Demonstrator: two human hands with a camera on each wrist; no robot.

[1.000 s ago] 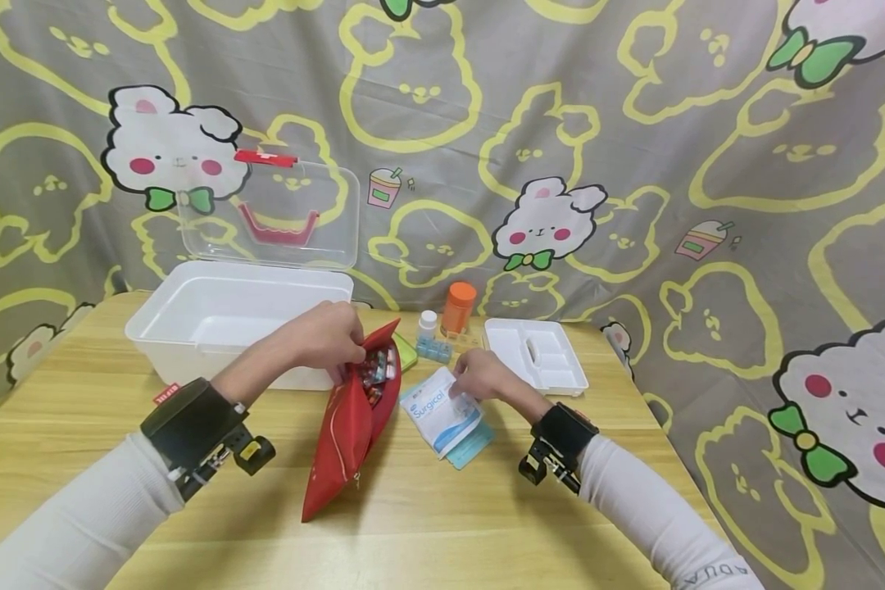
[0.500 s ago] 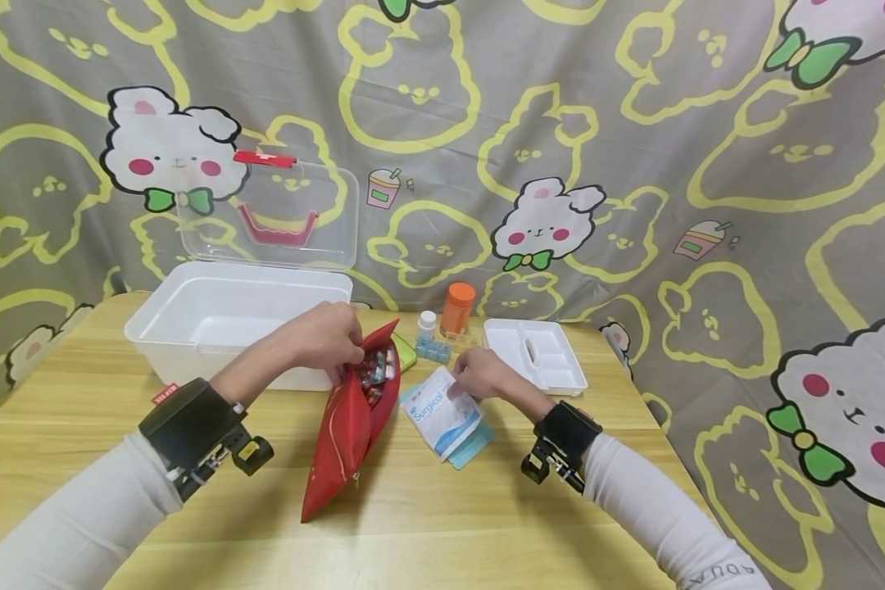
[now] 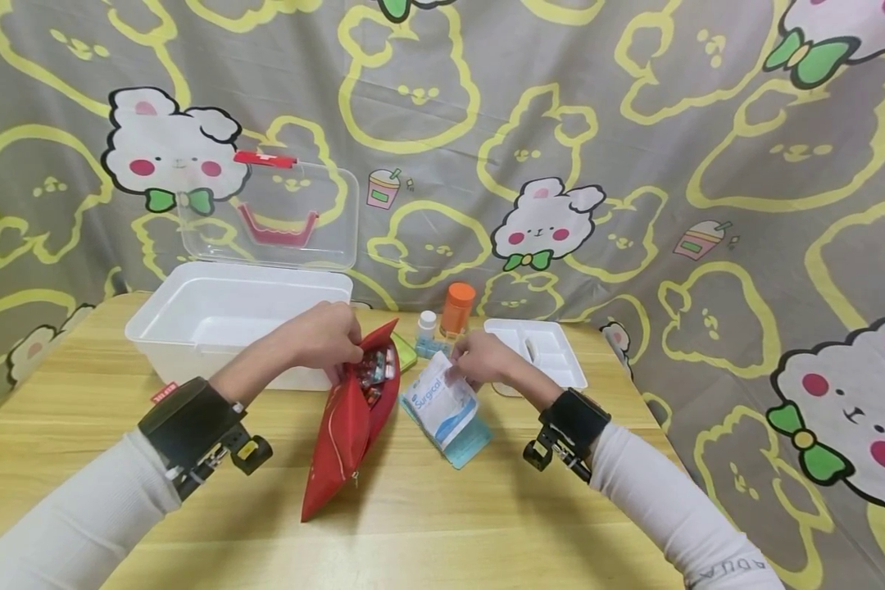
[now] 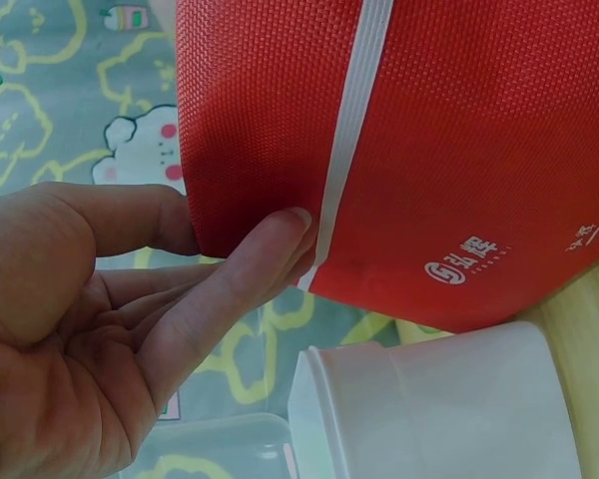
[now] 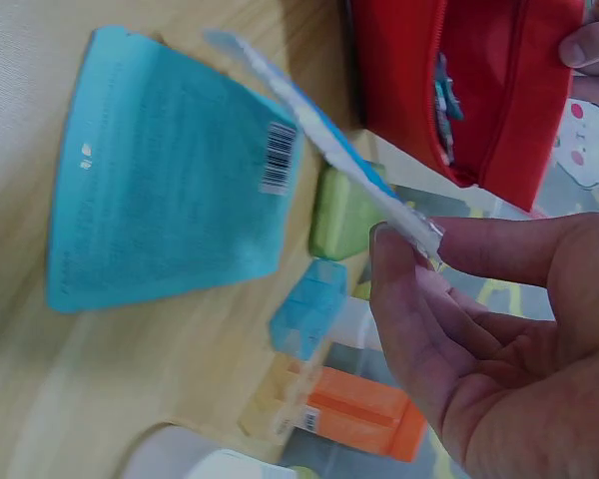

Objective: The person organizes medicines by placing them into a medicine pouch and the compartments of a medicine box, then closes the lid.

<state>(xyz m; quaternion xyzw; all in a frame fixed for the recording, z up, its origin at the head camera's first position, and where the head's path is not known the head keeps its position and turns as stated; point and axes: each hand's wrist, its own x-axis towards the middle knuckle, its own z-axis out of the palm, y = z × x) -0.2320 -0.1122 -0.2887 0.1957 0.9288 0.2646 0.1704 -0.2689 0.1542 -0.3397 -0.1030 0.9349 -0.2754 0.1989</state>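
My left hand (image 3: 326, 334) grips the top edge of a red zip pouch (image 3: 339, 447). The pouch gapes, with several small strips and wrapped items inside; in the left wrist view thumb and fingers pinch its corner beside a white band. In the head view my right hand (image 3: 484, 358) holds up a white and blue packet (image 3: 439, 400) marked "Surgical". The right wrist view has this packet edge-on, pinched at one end between thumb and fingers. Below it a teal packet (image 5: 175, 170) lies flat on the table, barcode side up.
A white box (image 3: 221, 307) with its clear lid raised stands at the back left. Behind the packets are an orange bottle (image 3: 458, 308), a small white bottle (image 3: 427, 320), a blue pill case (image 5: 307, 309) and a green case (image 3: 405, 352). A white divided tray (image 3: 560, 354) sits right.
My right hand has risen a little away from me with the "Surgical" packet, uncovering more of the teal packet. The left hand and red pouch have stayed in place.
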